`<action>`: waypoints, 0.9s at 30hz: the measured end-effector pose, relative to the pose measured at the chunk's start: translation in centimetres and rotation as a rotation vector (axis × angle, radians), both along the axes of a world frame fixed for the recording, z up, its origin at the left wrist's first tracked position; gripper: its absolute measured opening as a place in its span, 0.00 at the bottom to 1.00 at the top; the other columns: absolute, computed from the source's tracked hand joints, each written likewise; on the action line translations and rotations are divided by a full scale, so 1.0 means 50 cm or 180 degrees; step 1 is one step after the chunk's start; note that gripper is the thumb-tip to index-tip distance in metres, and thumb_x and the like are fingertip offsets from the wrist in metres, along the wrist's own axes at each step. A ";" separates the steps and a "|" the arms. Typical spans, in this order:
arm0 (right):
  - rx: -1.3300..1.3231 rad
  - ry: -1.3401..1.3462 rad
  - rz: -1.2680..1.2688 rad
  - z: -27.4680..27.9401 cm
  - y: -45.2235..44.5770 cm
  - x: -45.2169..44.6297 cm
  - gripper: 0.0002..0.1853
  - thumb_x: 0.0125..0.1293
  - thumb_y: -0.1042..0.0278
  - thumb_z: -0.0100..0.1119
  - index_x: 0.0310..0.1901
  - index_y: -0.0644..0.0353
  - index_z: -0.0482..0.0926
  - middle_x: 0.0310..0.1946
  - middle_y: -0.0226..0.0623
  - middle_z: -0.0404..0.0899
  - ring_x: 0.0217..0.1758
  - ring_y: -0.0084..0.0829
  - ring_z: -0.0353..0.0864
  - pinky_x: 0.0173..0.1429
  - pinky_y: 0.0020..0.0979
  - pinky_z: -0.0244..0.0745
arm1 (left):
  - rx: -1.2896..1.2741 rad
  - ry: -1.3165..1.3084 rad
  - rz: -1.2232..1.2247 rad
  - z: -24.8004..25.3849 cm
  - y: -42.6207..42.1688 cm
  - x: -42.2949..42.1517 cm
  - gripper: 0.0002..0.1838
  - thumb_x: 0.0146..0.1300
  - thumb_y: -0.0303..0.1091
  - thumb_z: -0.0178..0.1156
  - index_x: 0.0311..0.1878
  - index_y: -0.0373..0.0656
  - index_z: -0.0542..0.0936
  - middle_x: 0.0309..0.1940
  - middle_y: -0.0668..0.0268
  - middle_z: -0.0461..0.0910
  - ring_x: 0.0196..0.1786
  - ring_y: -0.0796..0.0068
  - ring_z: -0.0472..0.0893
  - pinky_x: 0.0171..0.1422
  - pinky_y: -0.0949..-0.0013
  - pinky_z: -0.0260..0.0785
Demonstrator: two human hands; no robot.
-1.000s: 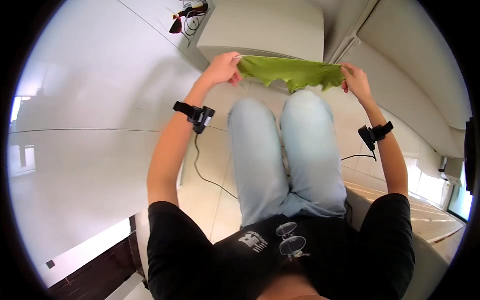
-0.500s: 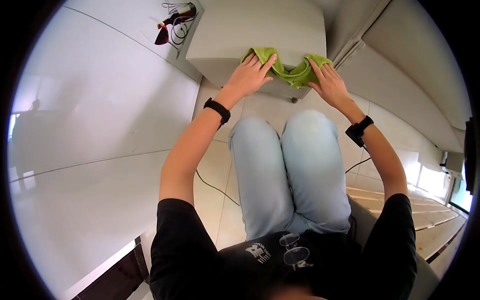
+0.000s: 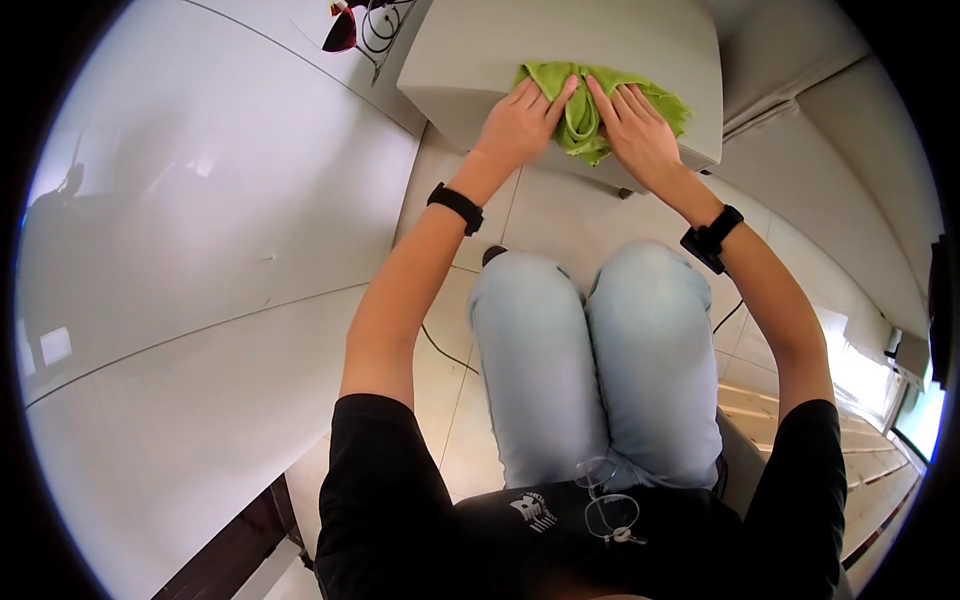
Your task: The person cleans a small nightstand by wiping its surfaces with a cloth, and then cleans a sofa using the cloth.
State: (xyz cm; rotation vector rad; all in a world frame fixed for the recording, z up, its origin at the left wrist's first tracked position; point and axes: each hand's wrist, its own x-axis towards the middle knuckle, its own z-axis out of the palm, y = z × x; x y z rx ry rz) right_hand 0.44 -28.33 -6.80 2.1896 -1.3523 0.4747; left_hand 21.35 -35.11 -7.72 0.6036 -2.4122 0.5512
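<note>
A bunched green cloth (image 3: 580,122) lies on the near edge of a pale grey box-like seat (image 3: 560,30), part of it hanging over the front. My left hand (image 3: 522,122) rests on the cloth's left part, its fingers spread and pointing away from me. On the right part lies my right hand (image 3: 635,132), fingers also stretched out flat. The two index fingers are close together, with a fold of cloth between them. The undersides of both palms are hidden.
A glossy white surface (image 3: 220,230) fills the left side, with dark red sunglasses (image 3: 340,32) and cables at its top. A beige sofa (image 3: 850,150) stands at the right. My knees are below the seat, and a thin cable (image 3: 448,355) runs along the tiled floor.
The cloth was stretched between both hands, then came down onto the seat edge. Since then my hands have moved closer together, bunching it in the middle. The view has shifted slightly.
</note>
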 end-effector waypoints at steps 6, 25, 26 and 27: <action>-0.0096 0.0078 0.0092 0.078 -0.036 0.084 0.34 0.61 0.71 0.51 0.70 0.66 0.60 0.47 0.42 0.75 0.59 0.39 0.73 0.68 0.34 0.65 | -0.0010 -0.0081 0.0145 0.066 -0.041 0.089 0.37 0.60 0.31 0.57 0.74 0.43 0.60 0.54 0.54 0.77 0.57 0.51 0.75 0.64 0.60 0.69; -0.0351 0.0147 0.0483 0.060 -0.156 0.291 0.32 0.59 0.69 0.57 0.67 0.64 0.66 0.45 0.38 0.77 0.53 0.36 0.75 0.65 0.32 0.68 | -0.0168 -0.0434 0.1042 0.011 -0.098 0.273 0.38 0.62 0.35 0.55 0.72 0.27 0.56 0.65 0.48 0.67 0.67 0.47 0.66 0.74 0.50 0.56; -0.0304 0.0146 0.0504 0.065 -0.150 0.281 0.32 0.59 0.69 0.58 0.67 0.64 0.66 0.46 0.38 0.77 0.54 0.36 0.75 0.64 0.32 0.70 | -0.0217 -0.0586 0.1074 0.012 -0.095 0.266 0.39 0.62 0.37 0.56 0.71 0.26 0.55 0.65 0.46 0.66 0.67 0.47 0.66 0.74 0.50 0.56; -0.0249 0.0142 0.0528 0.069 -0.142 0.268 0.32 0.58 0.69 0.58 0.66 0.64 0.66 0.46 0.38 0.77 0.54 0.37 0.76 0.62 0.31 0.71 | -0.0215 -0.0570 0.1052 0.018 -0.084 0.253 0.39 0.62 0.37 0.56 0.71 0.26 0.55 0.65 0.46 0.66 0.67 0.47 0.66 0.74 0.50 0.56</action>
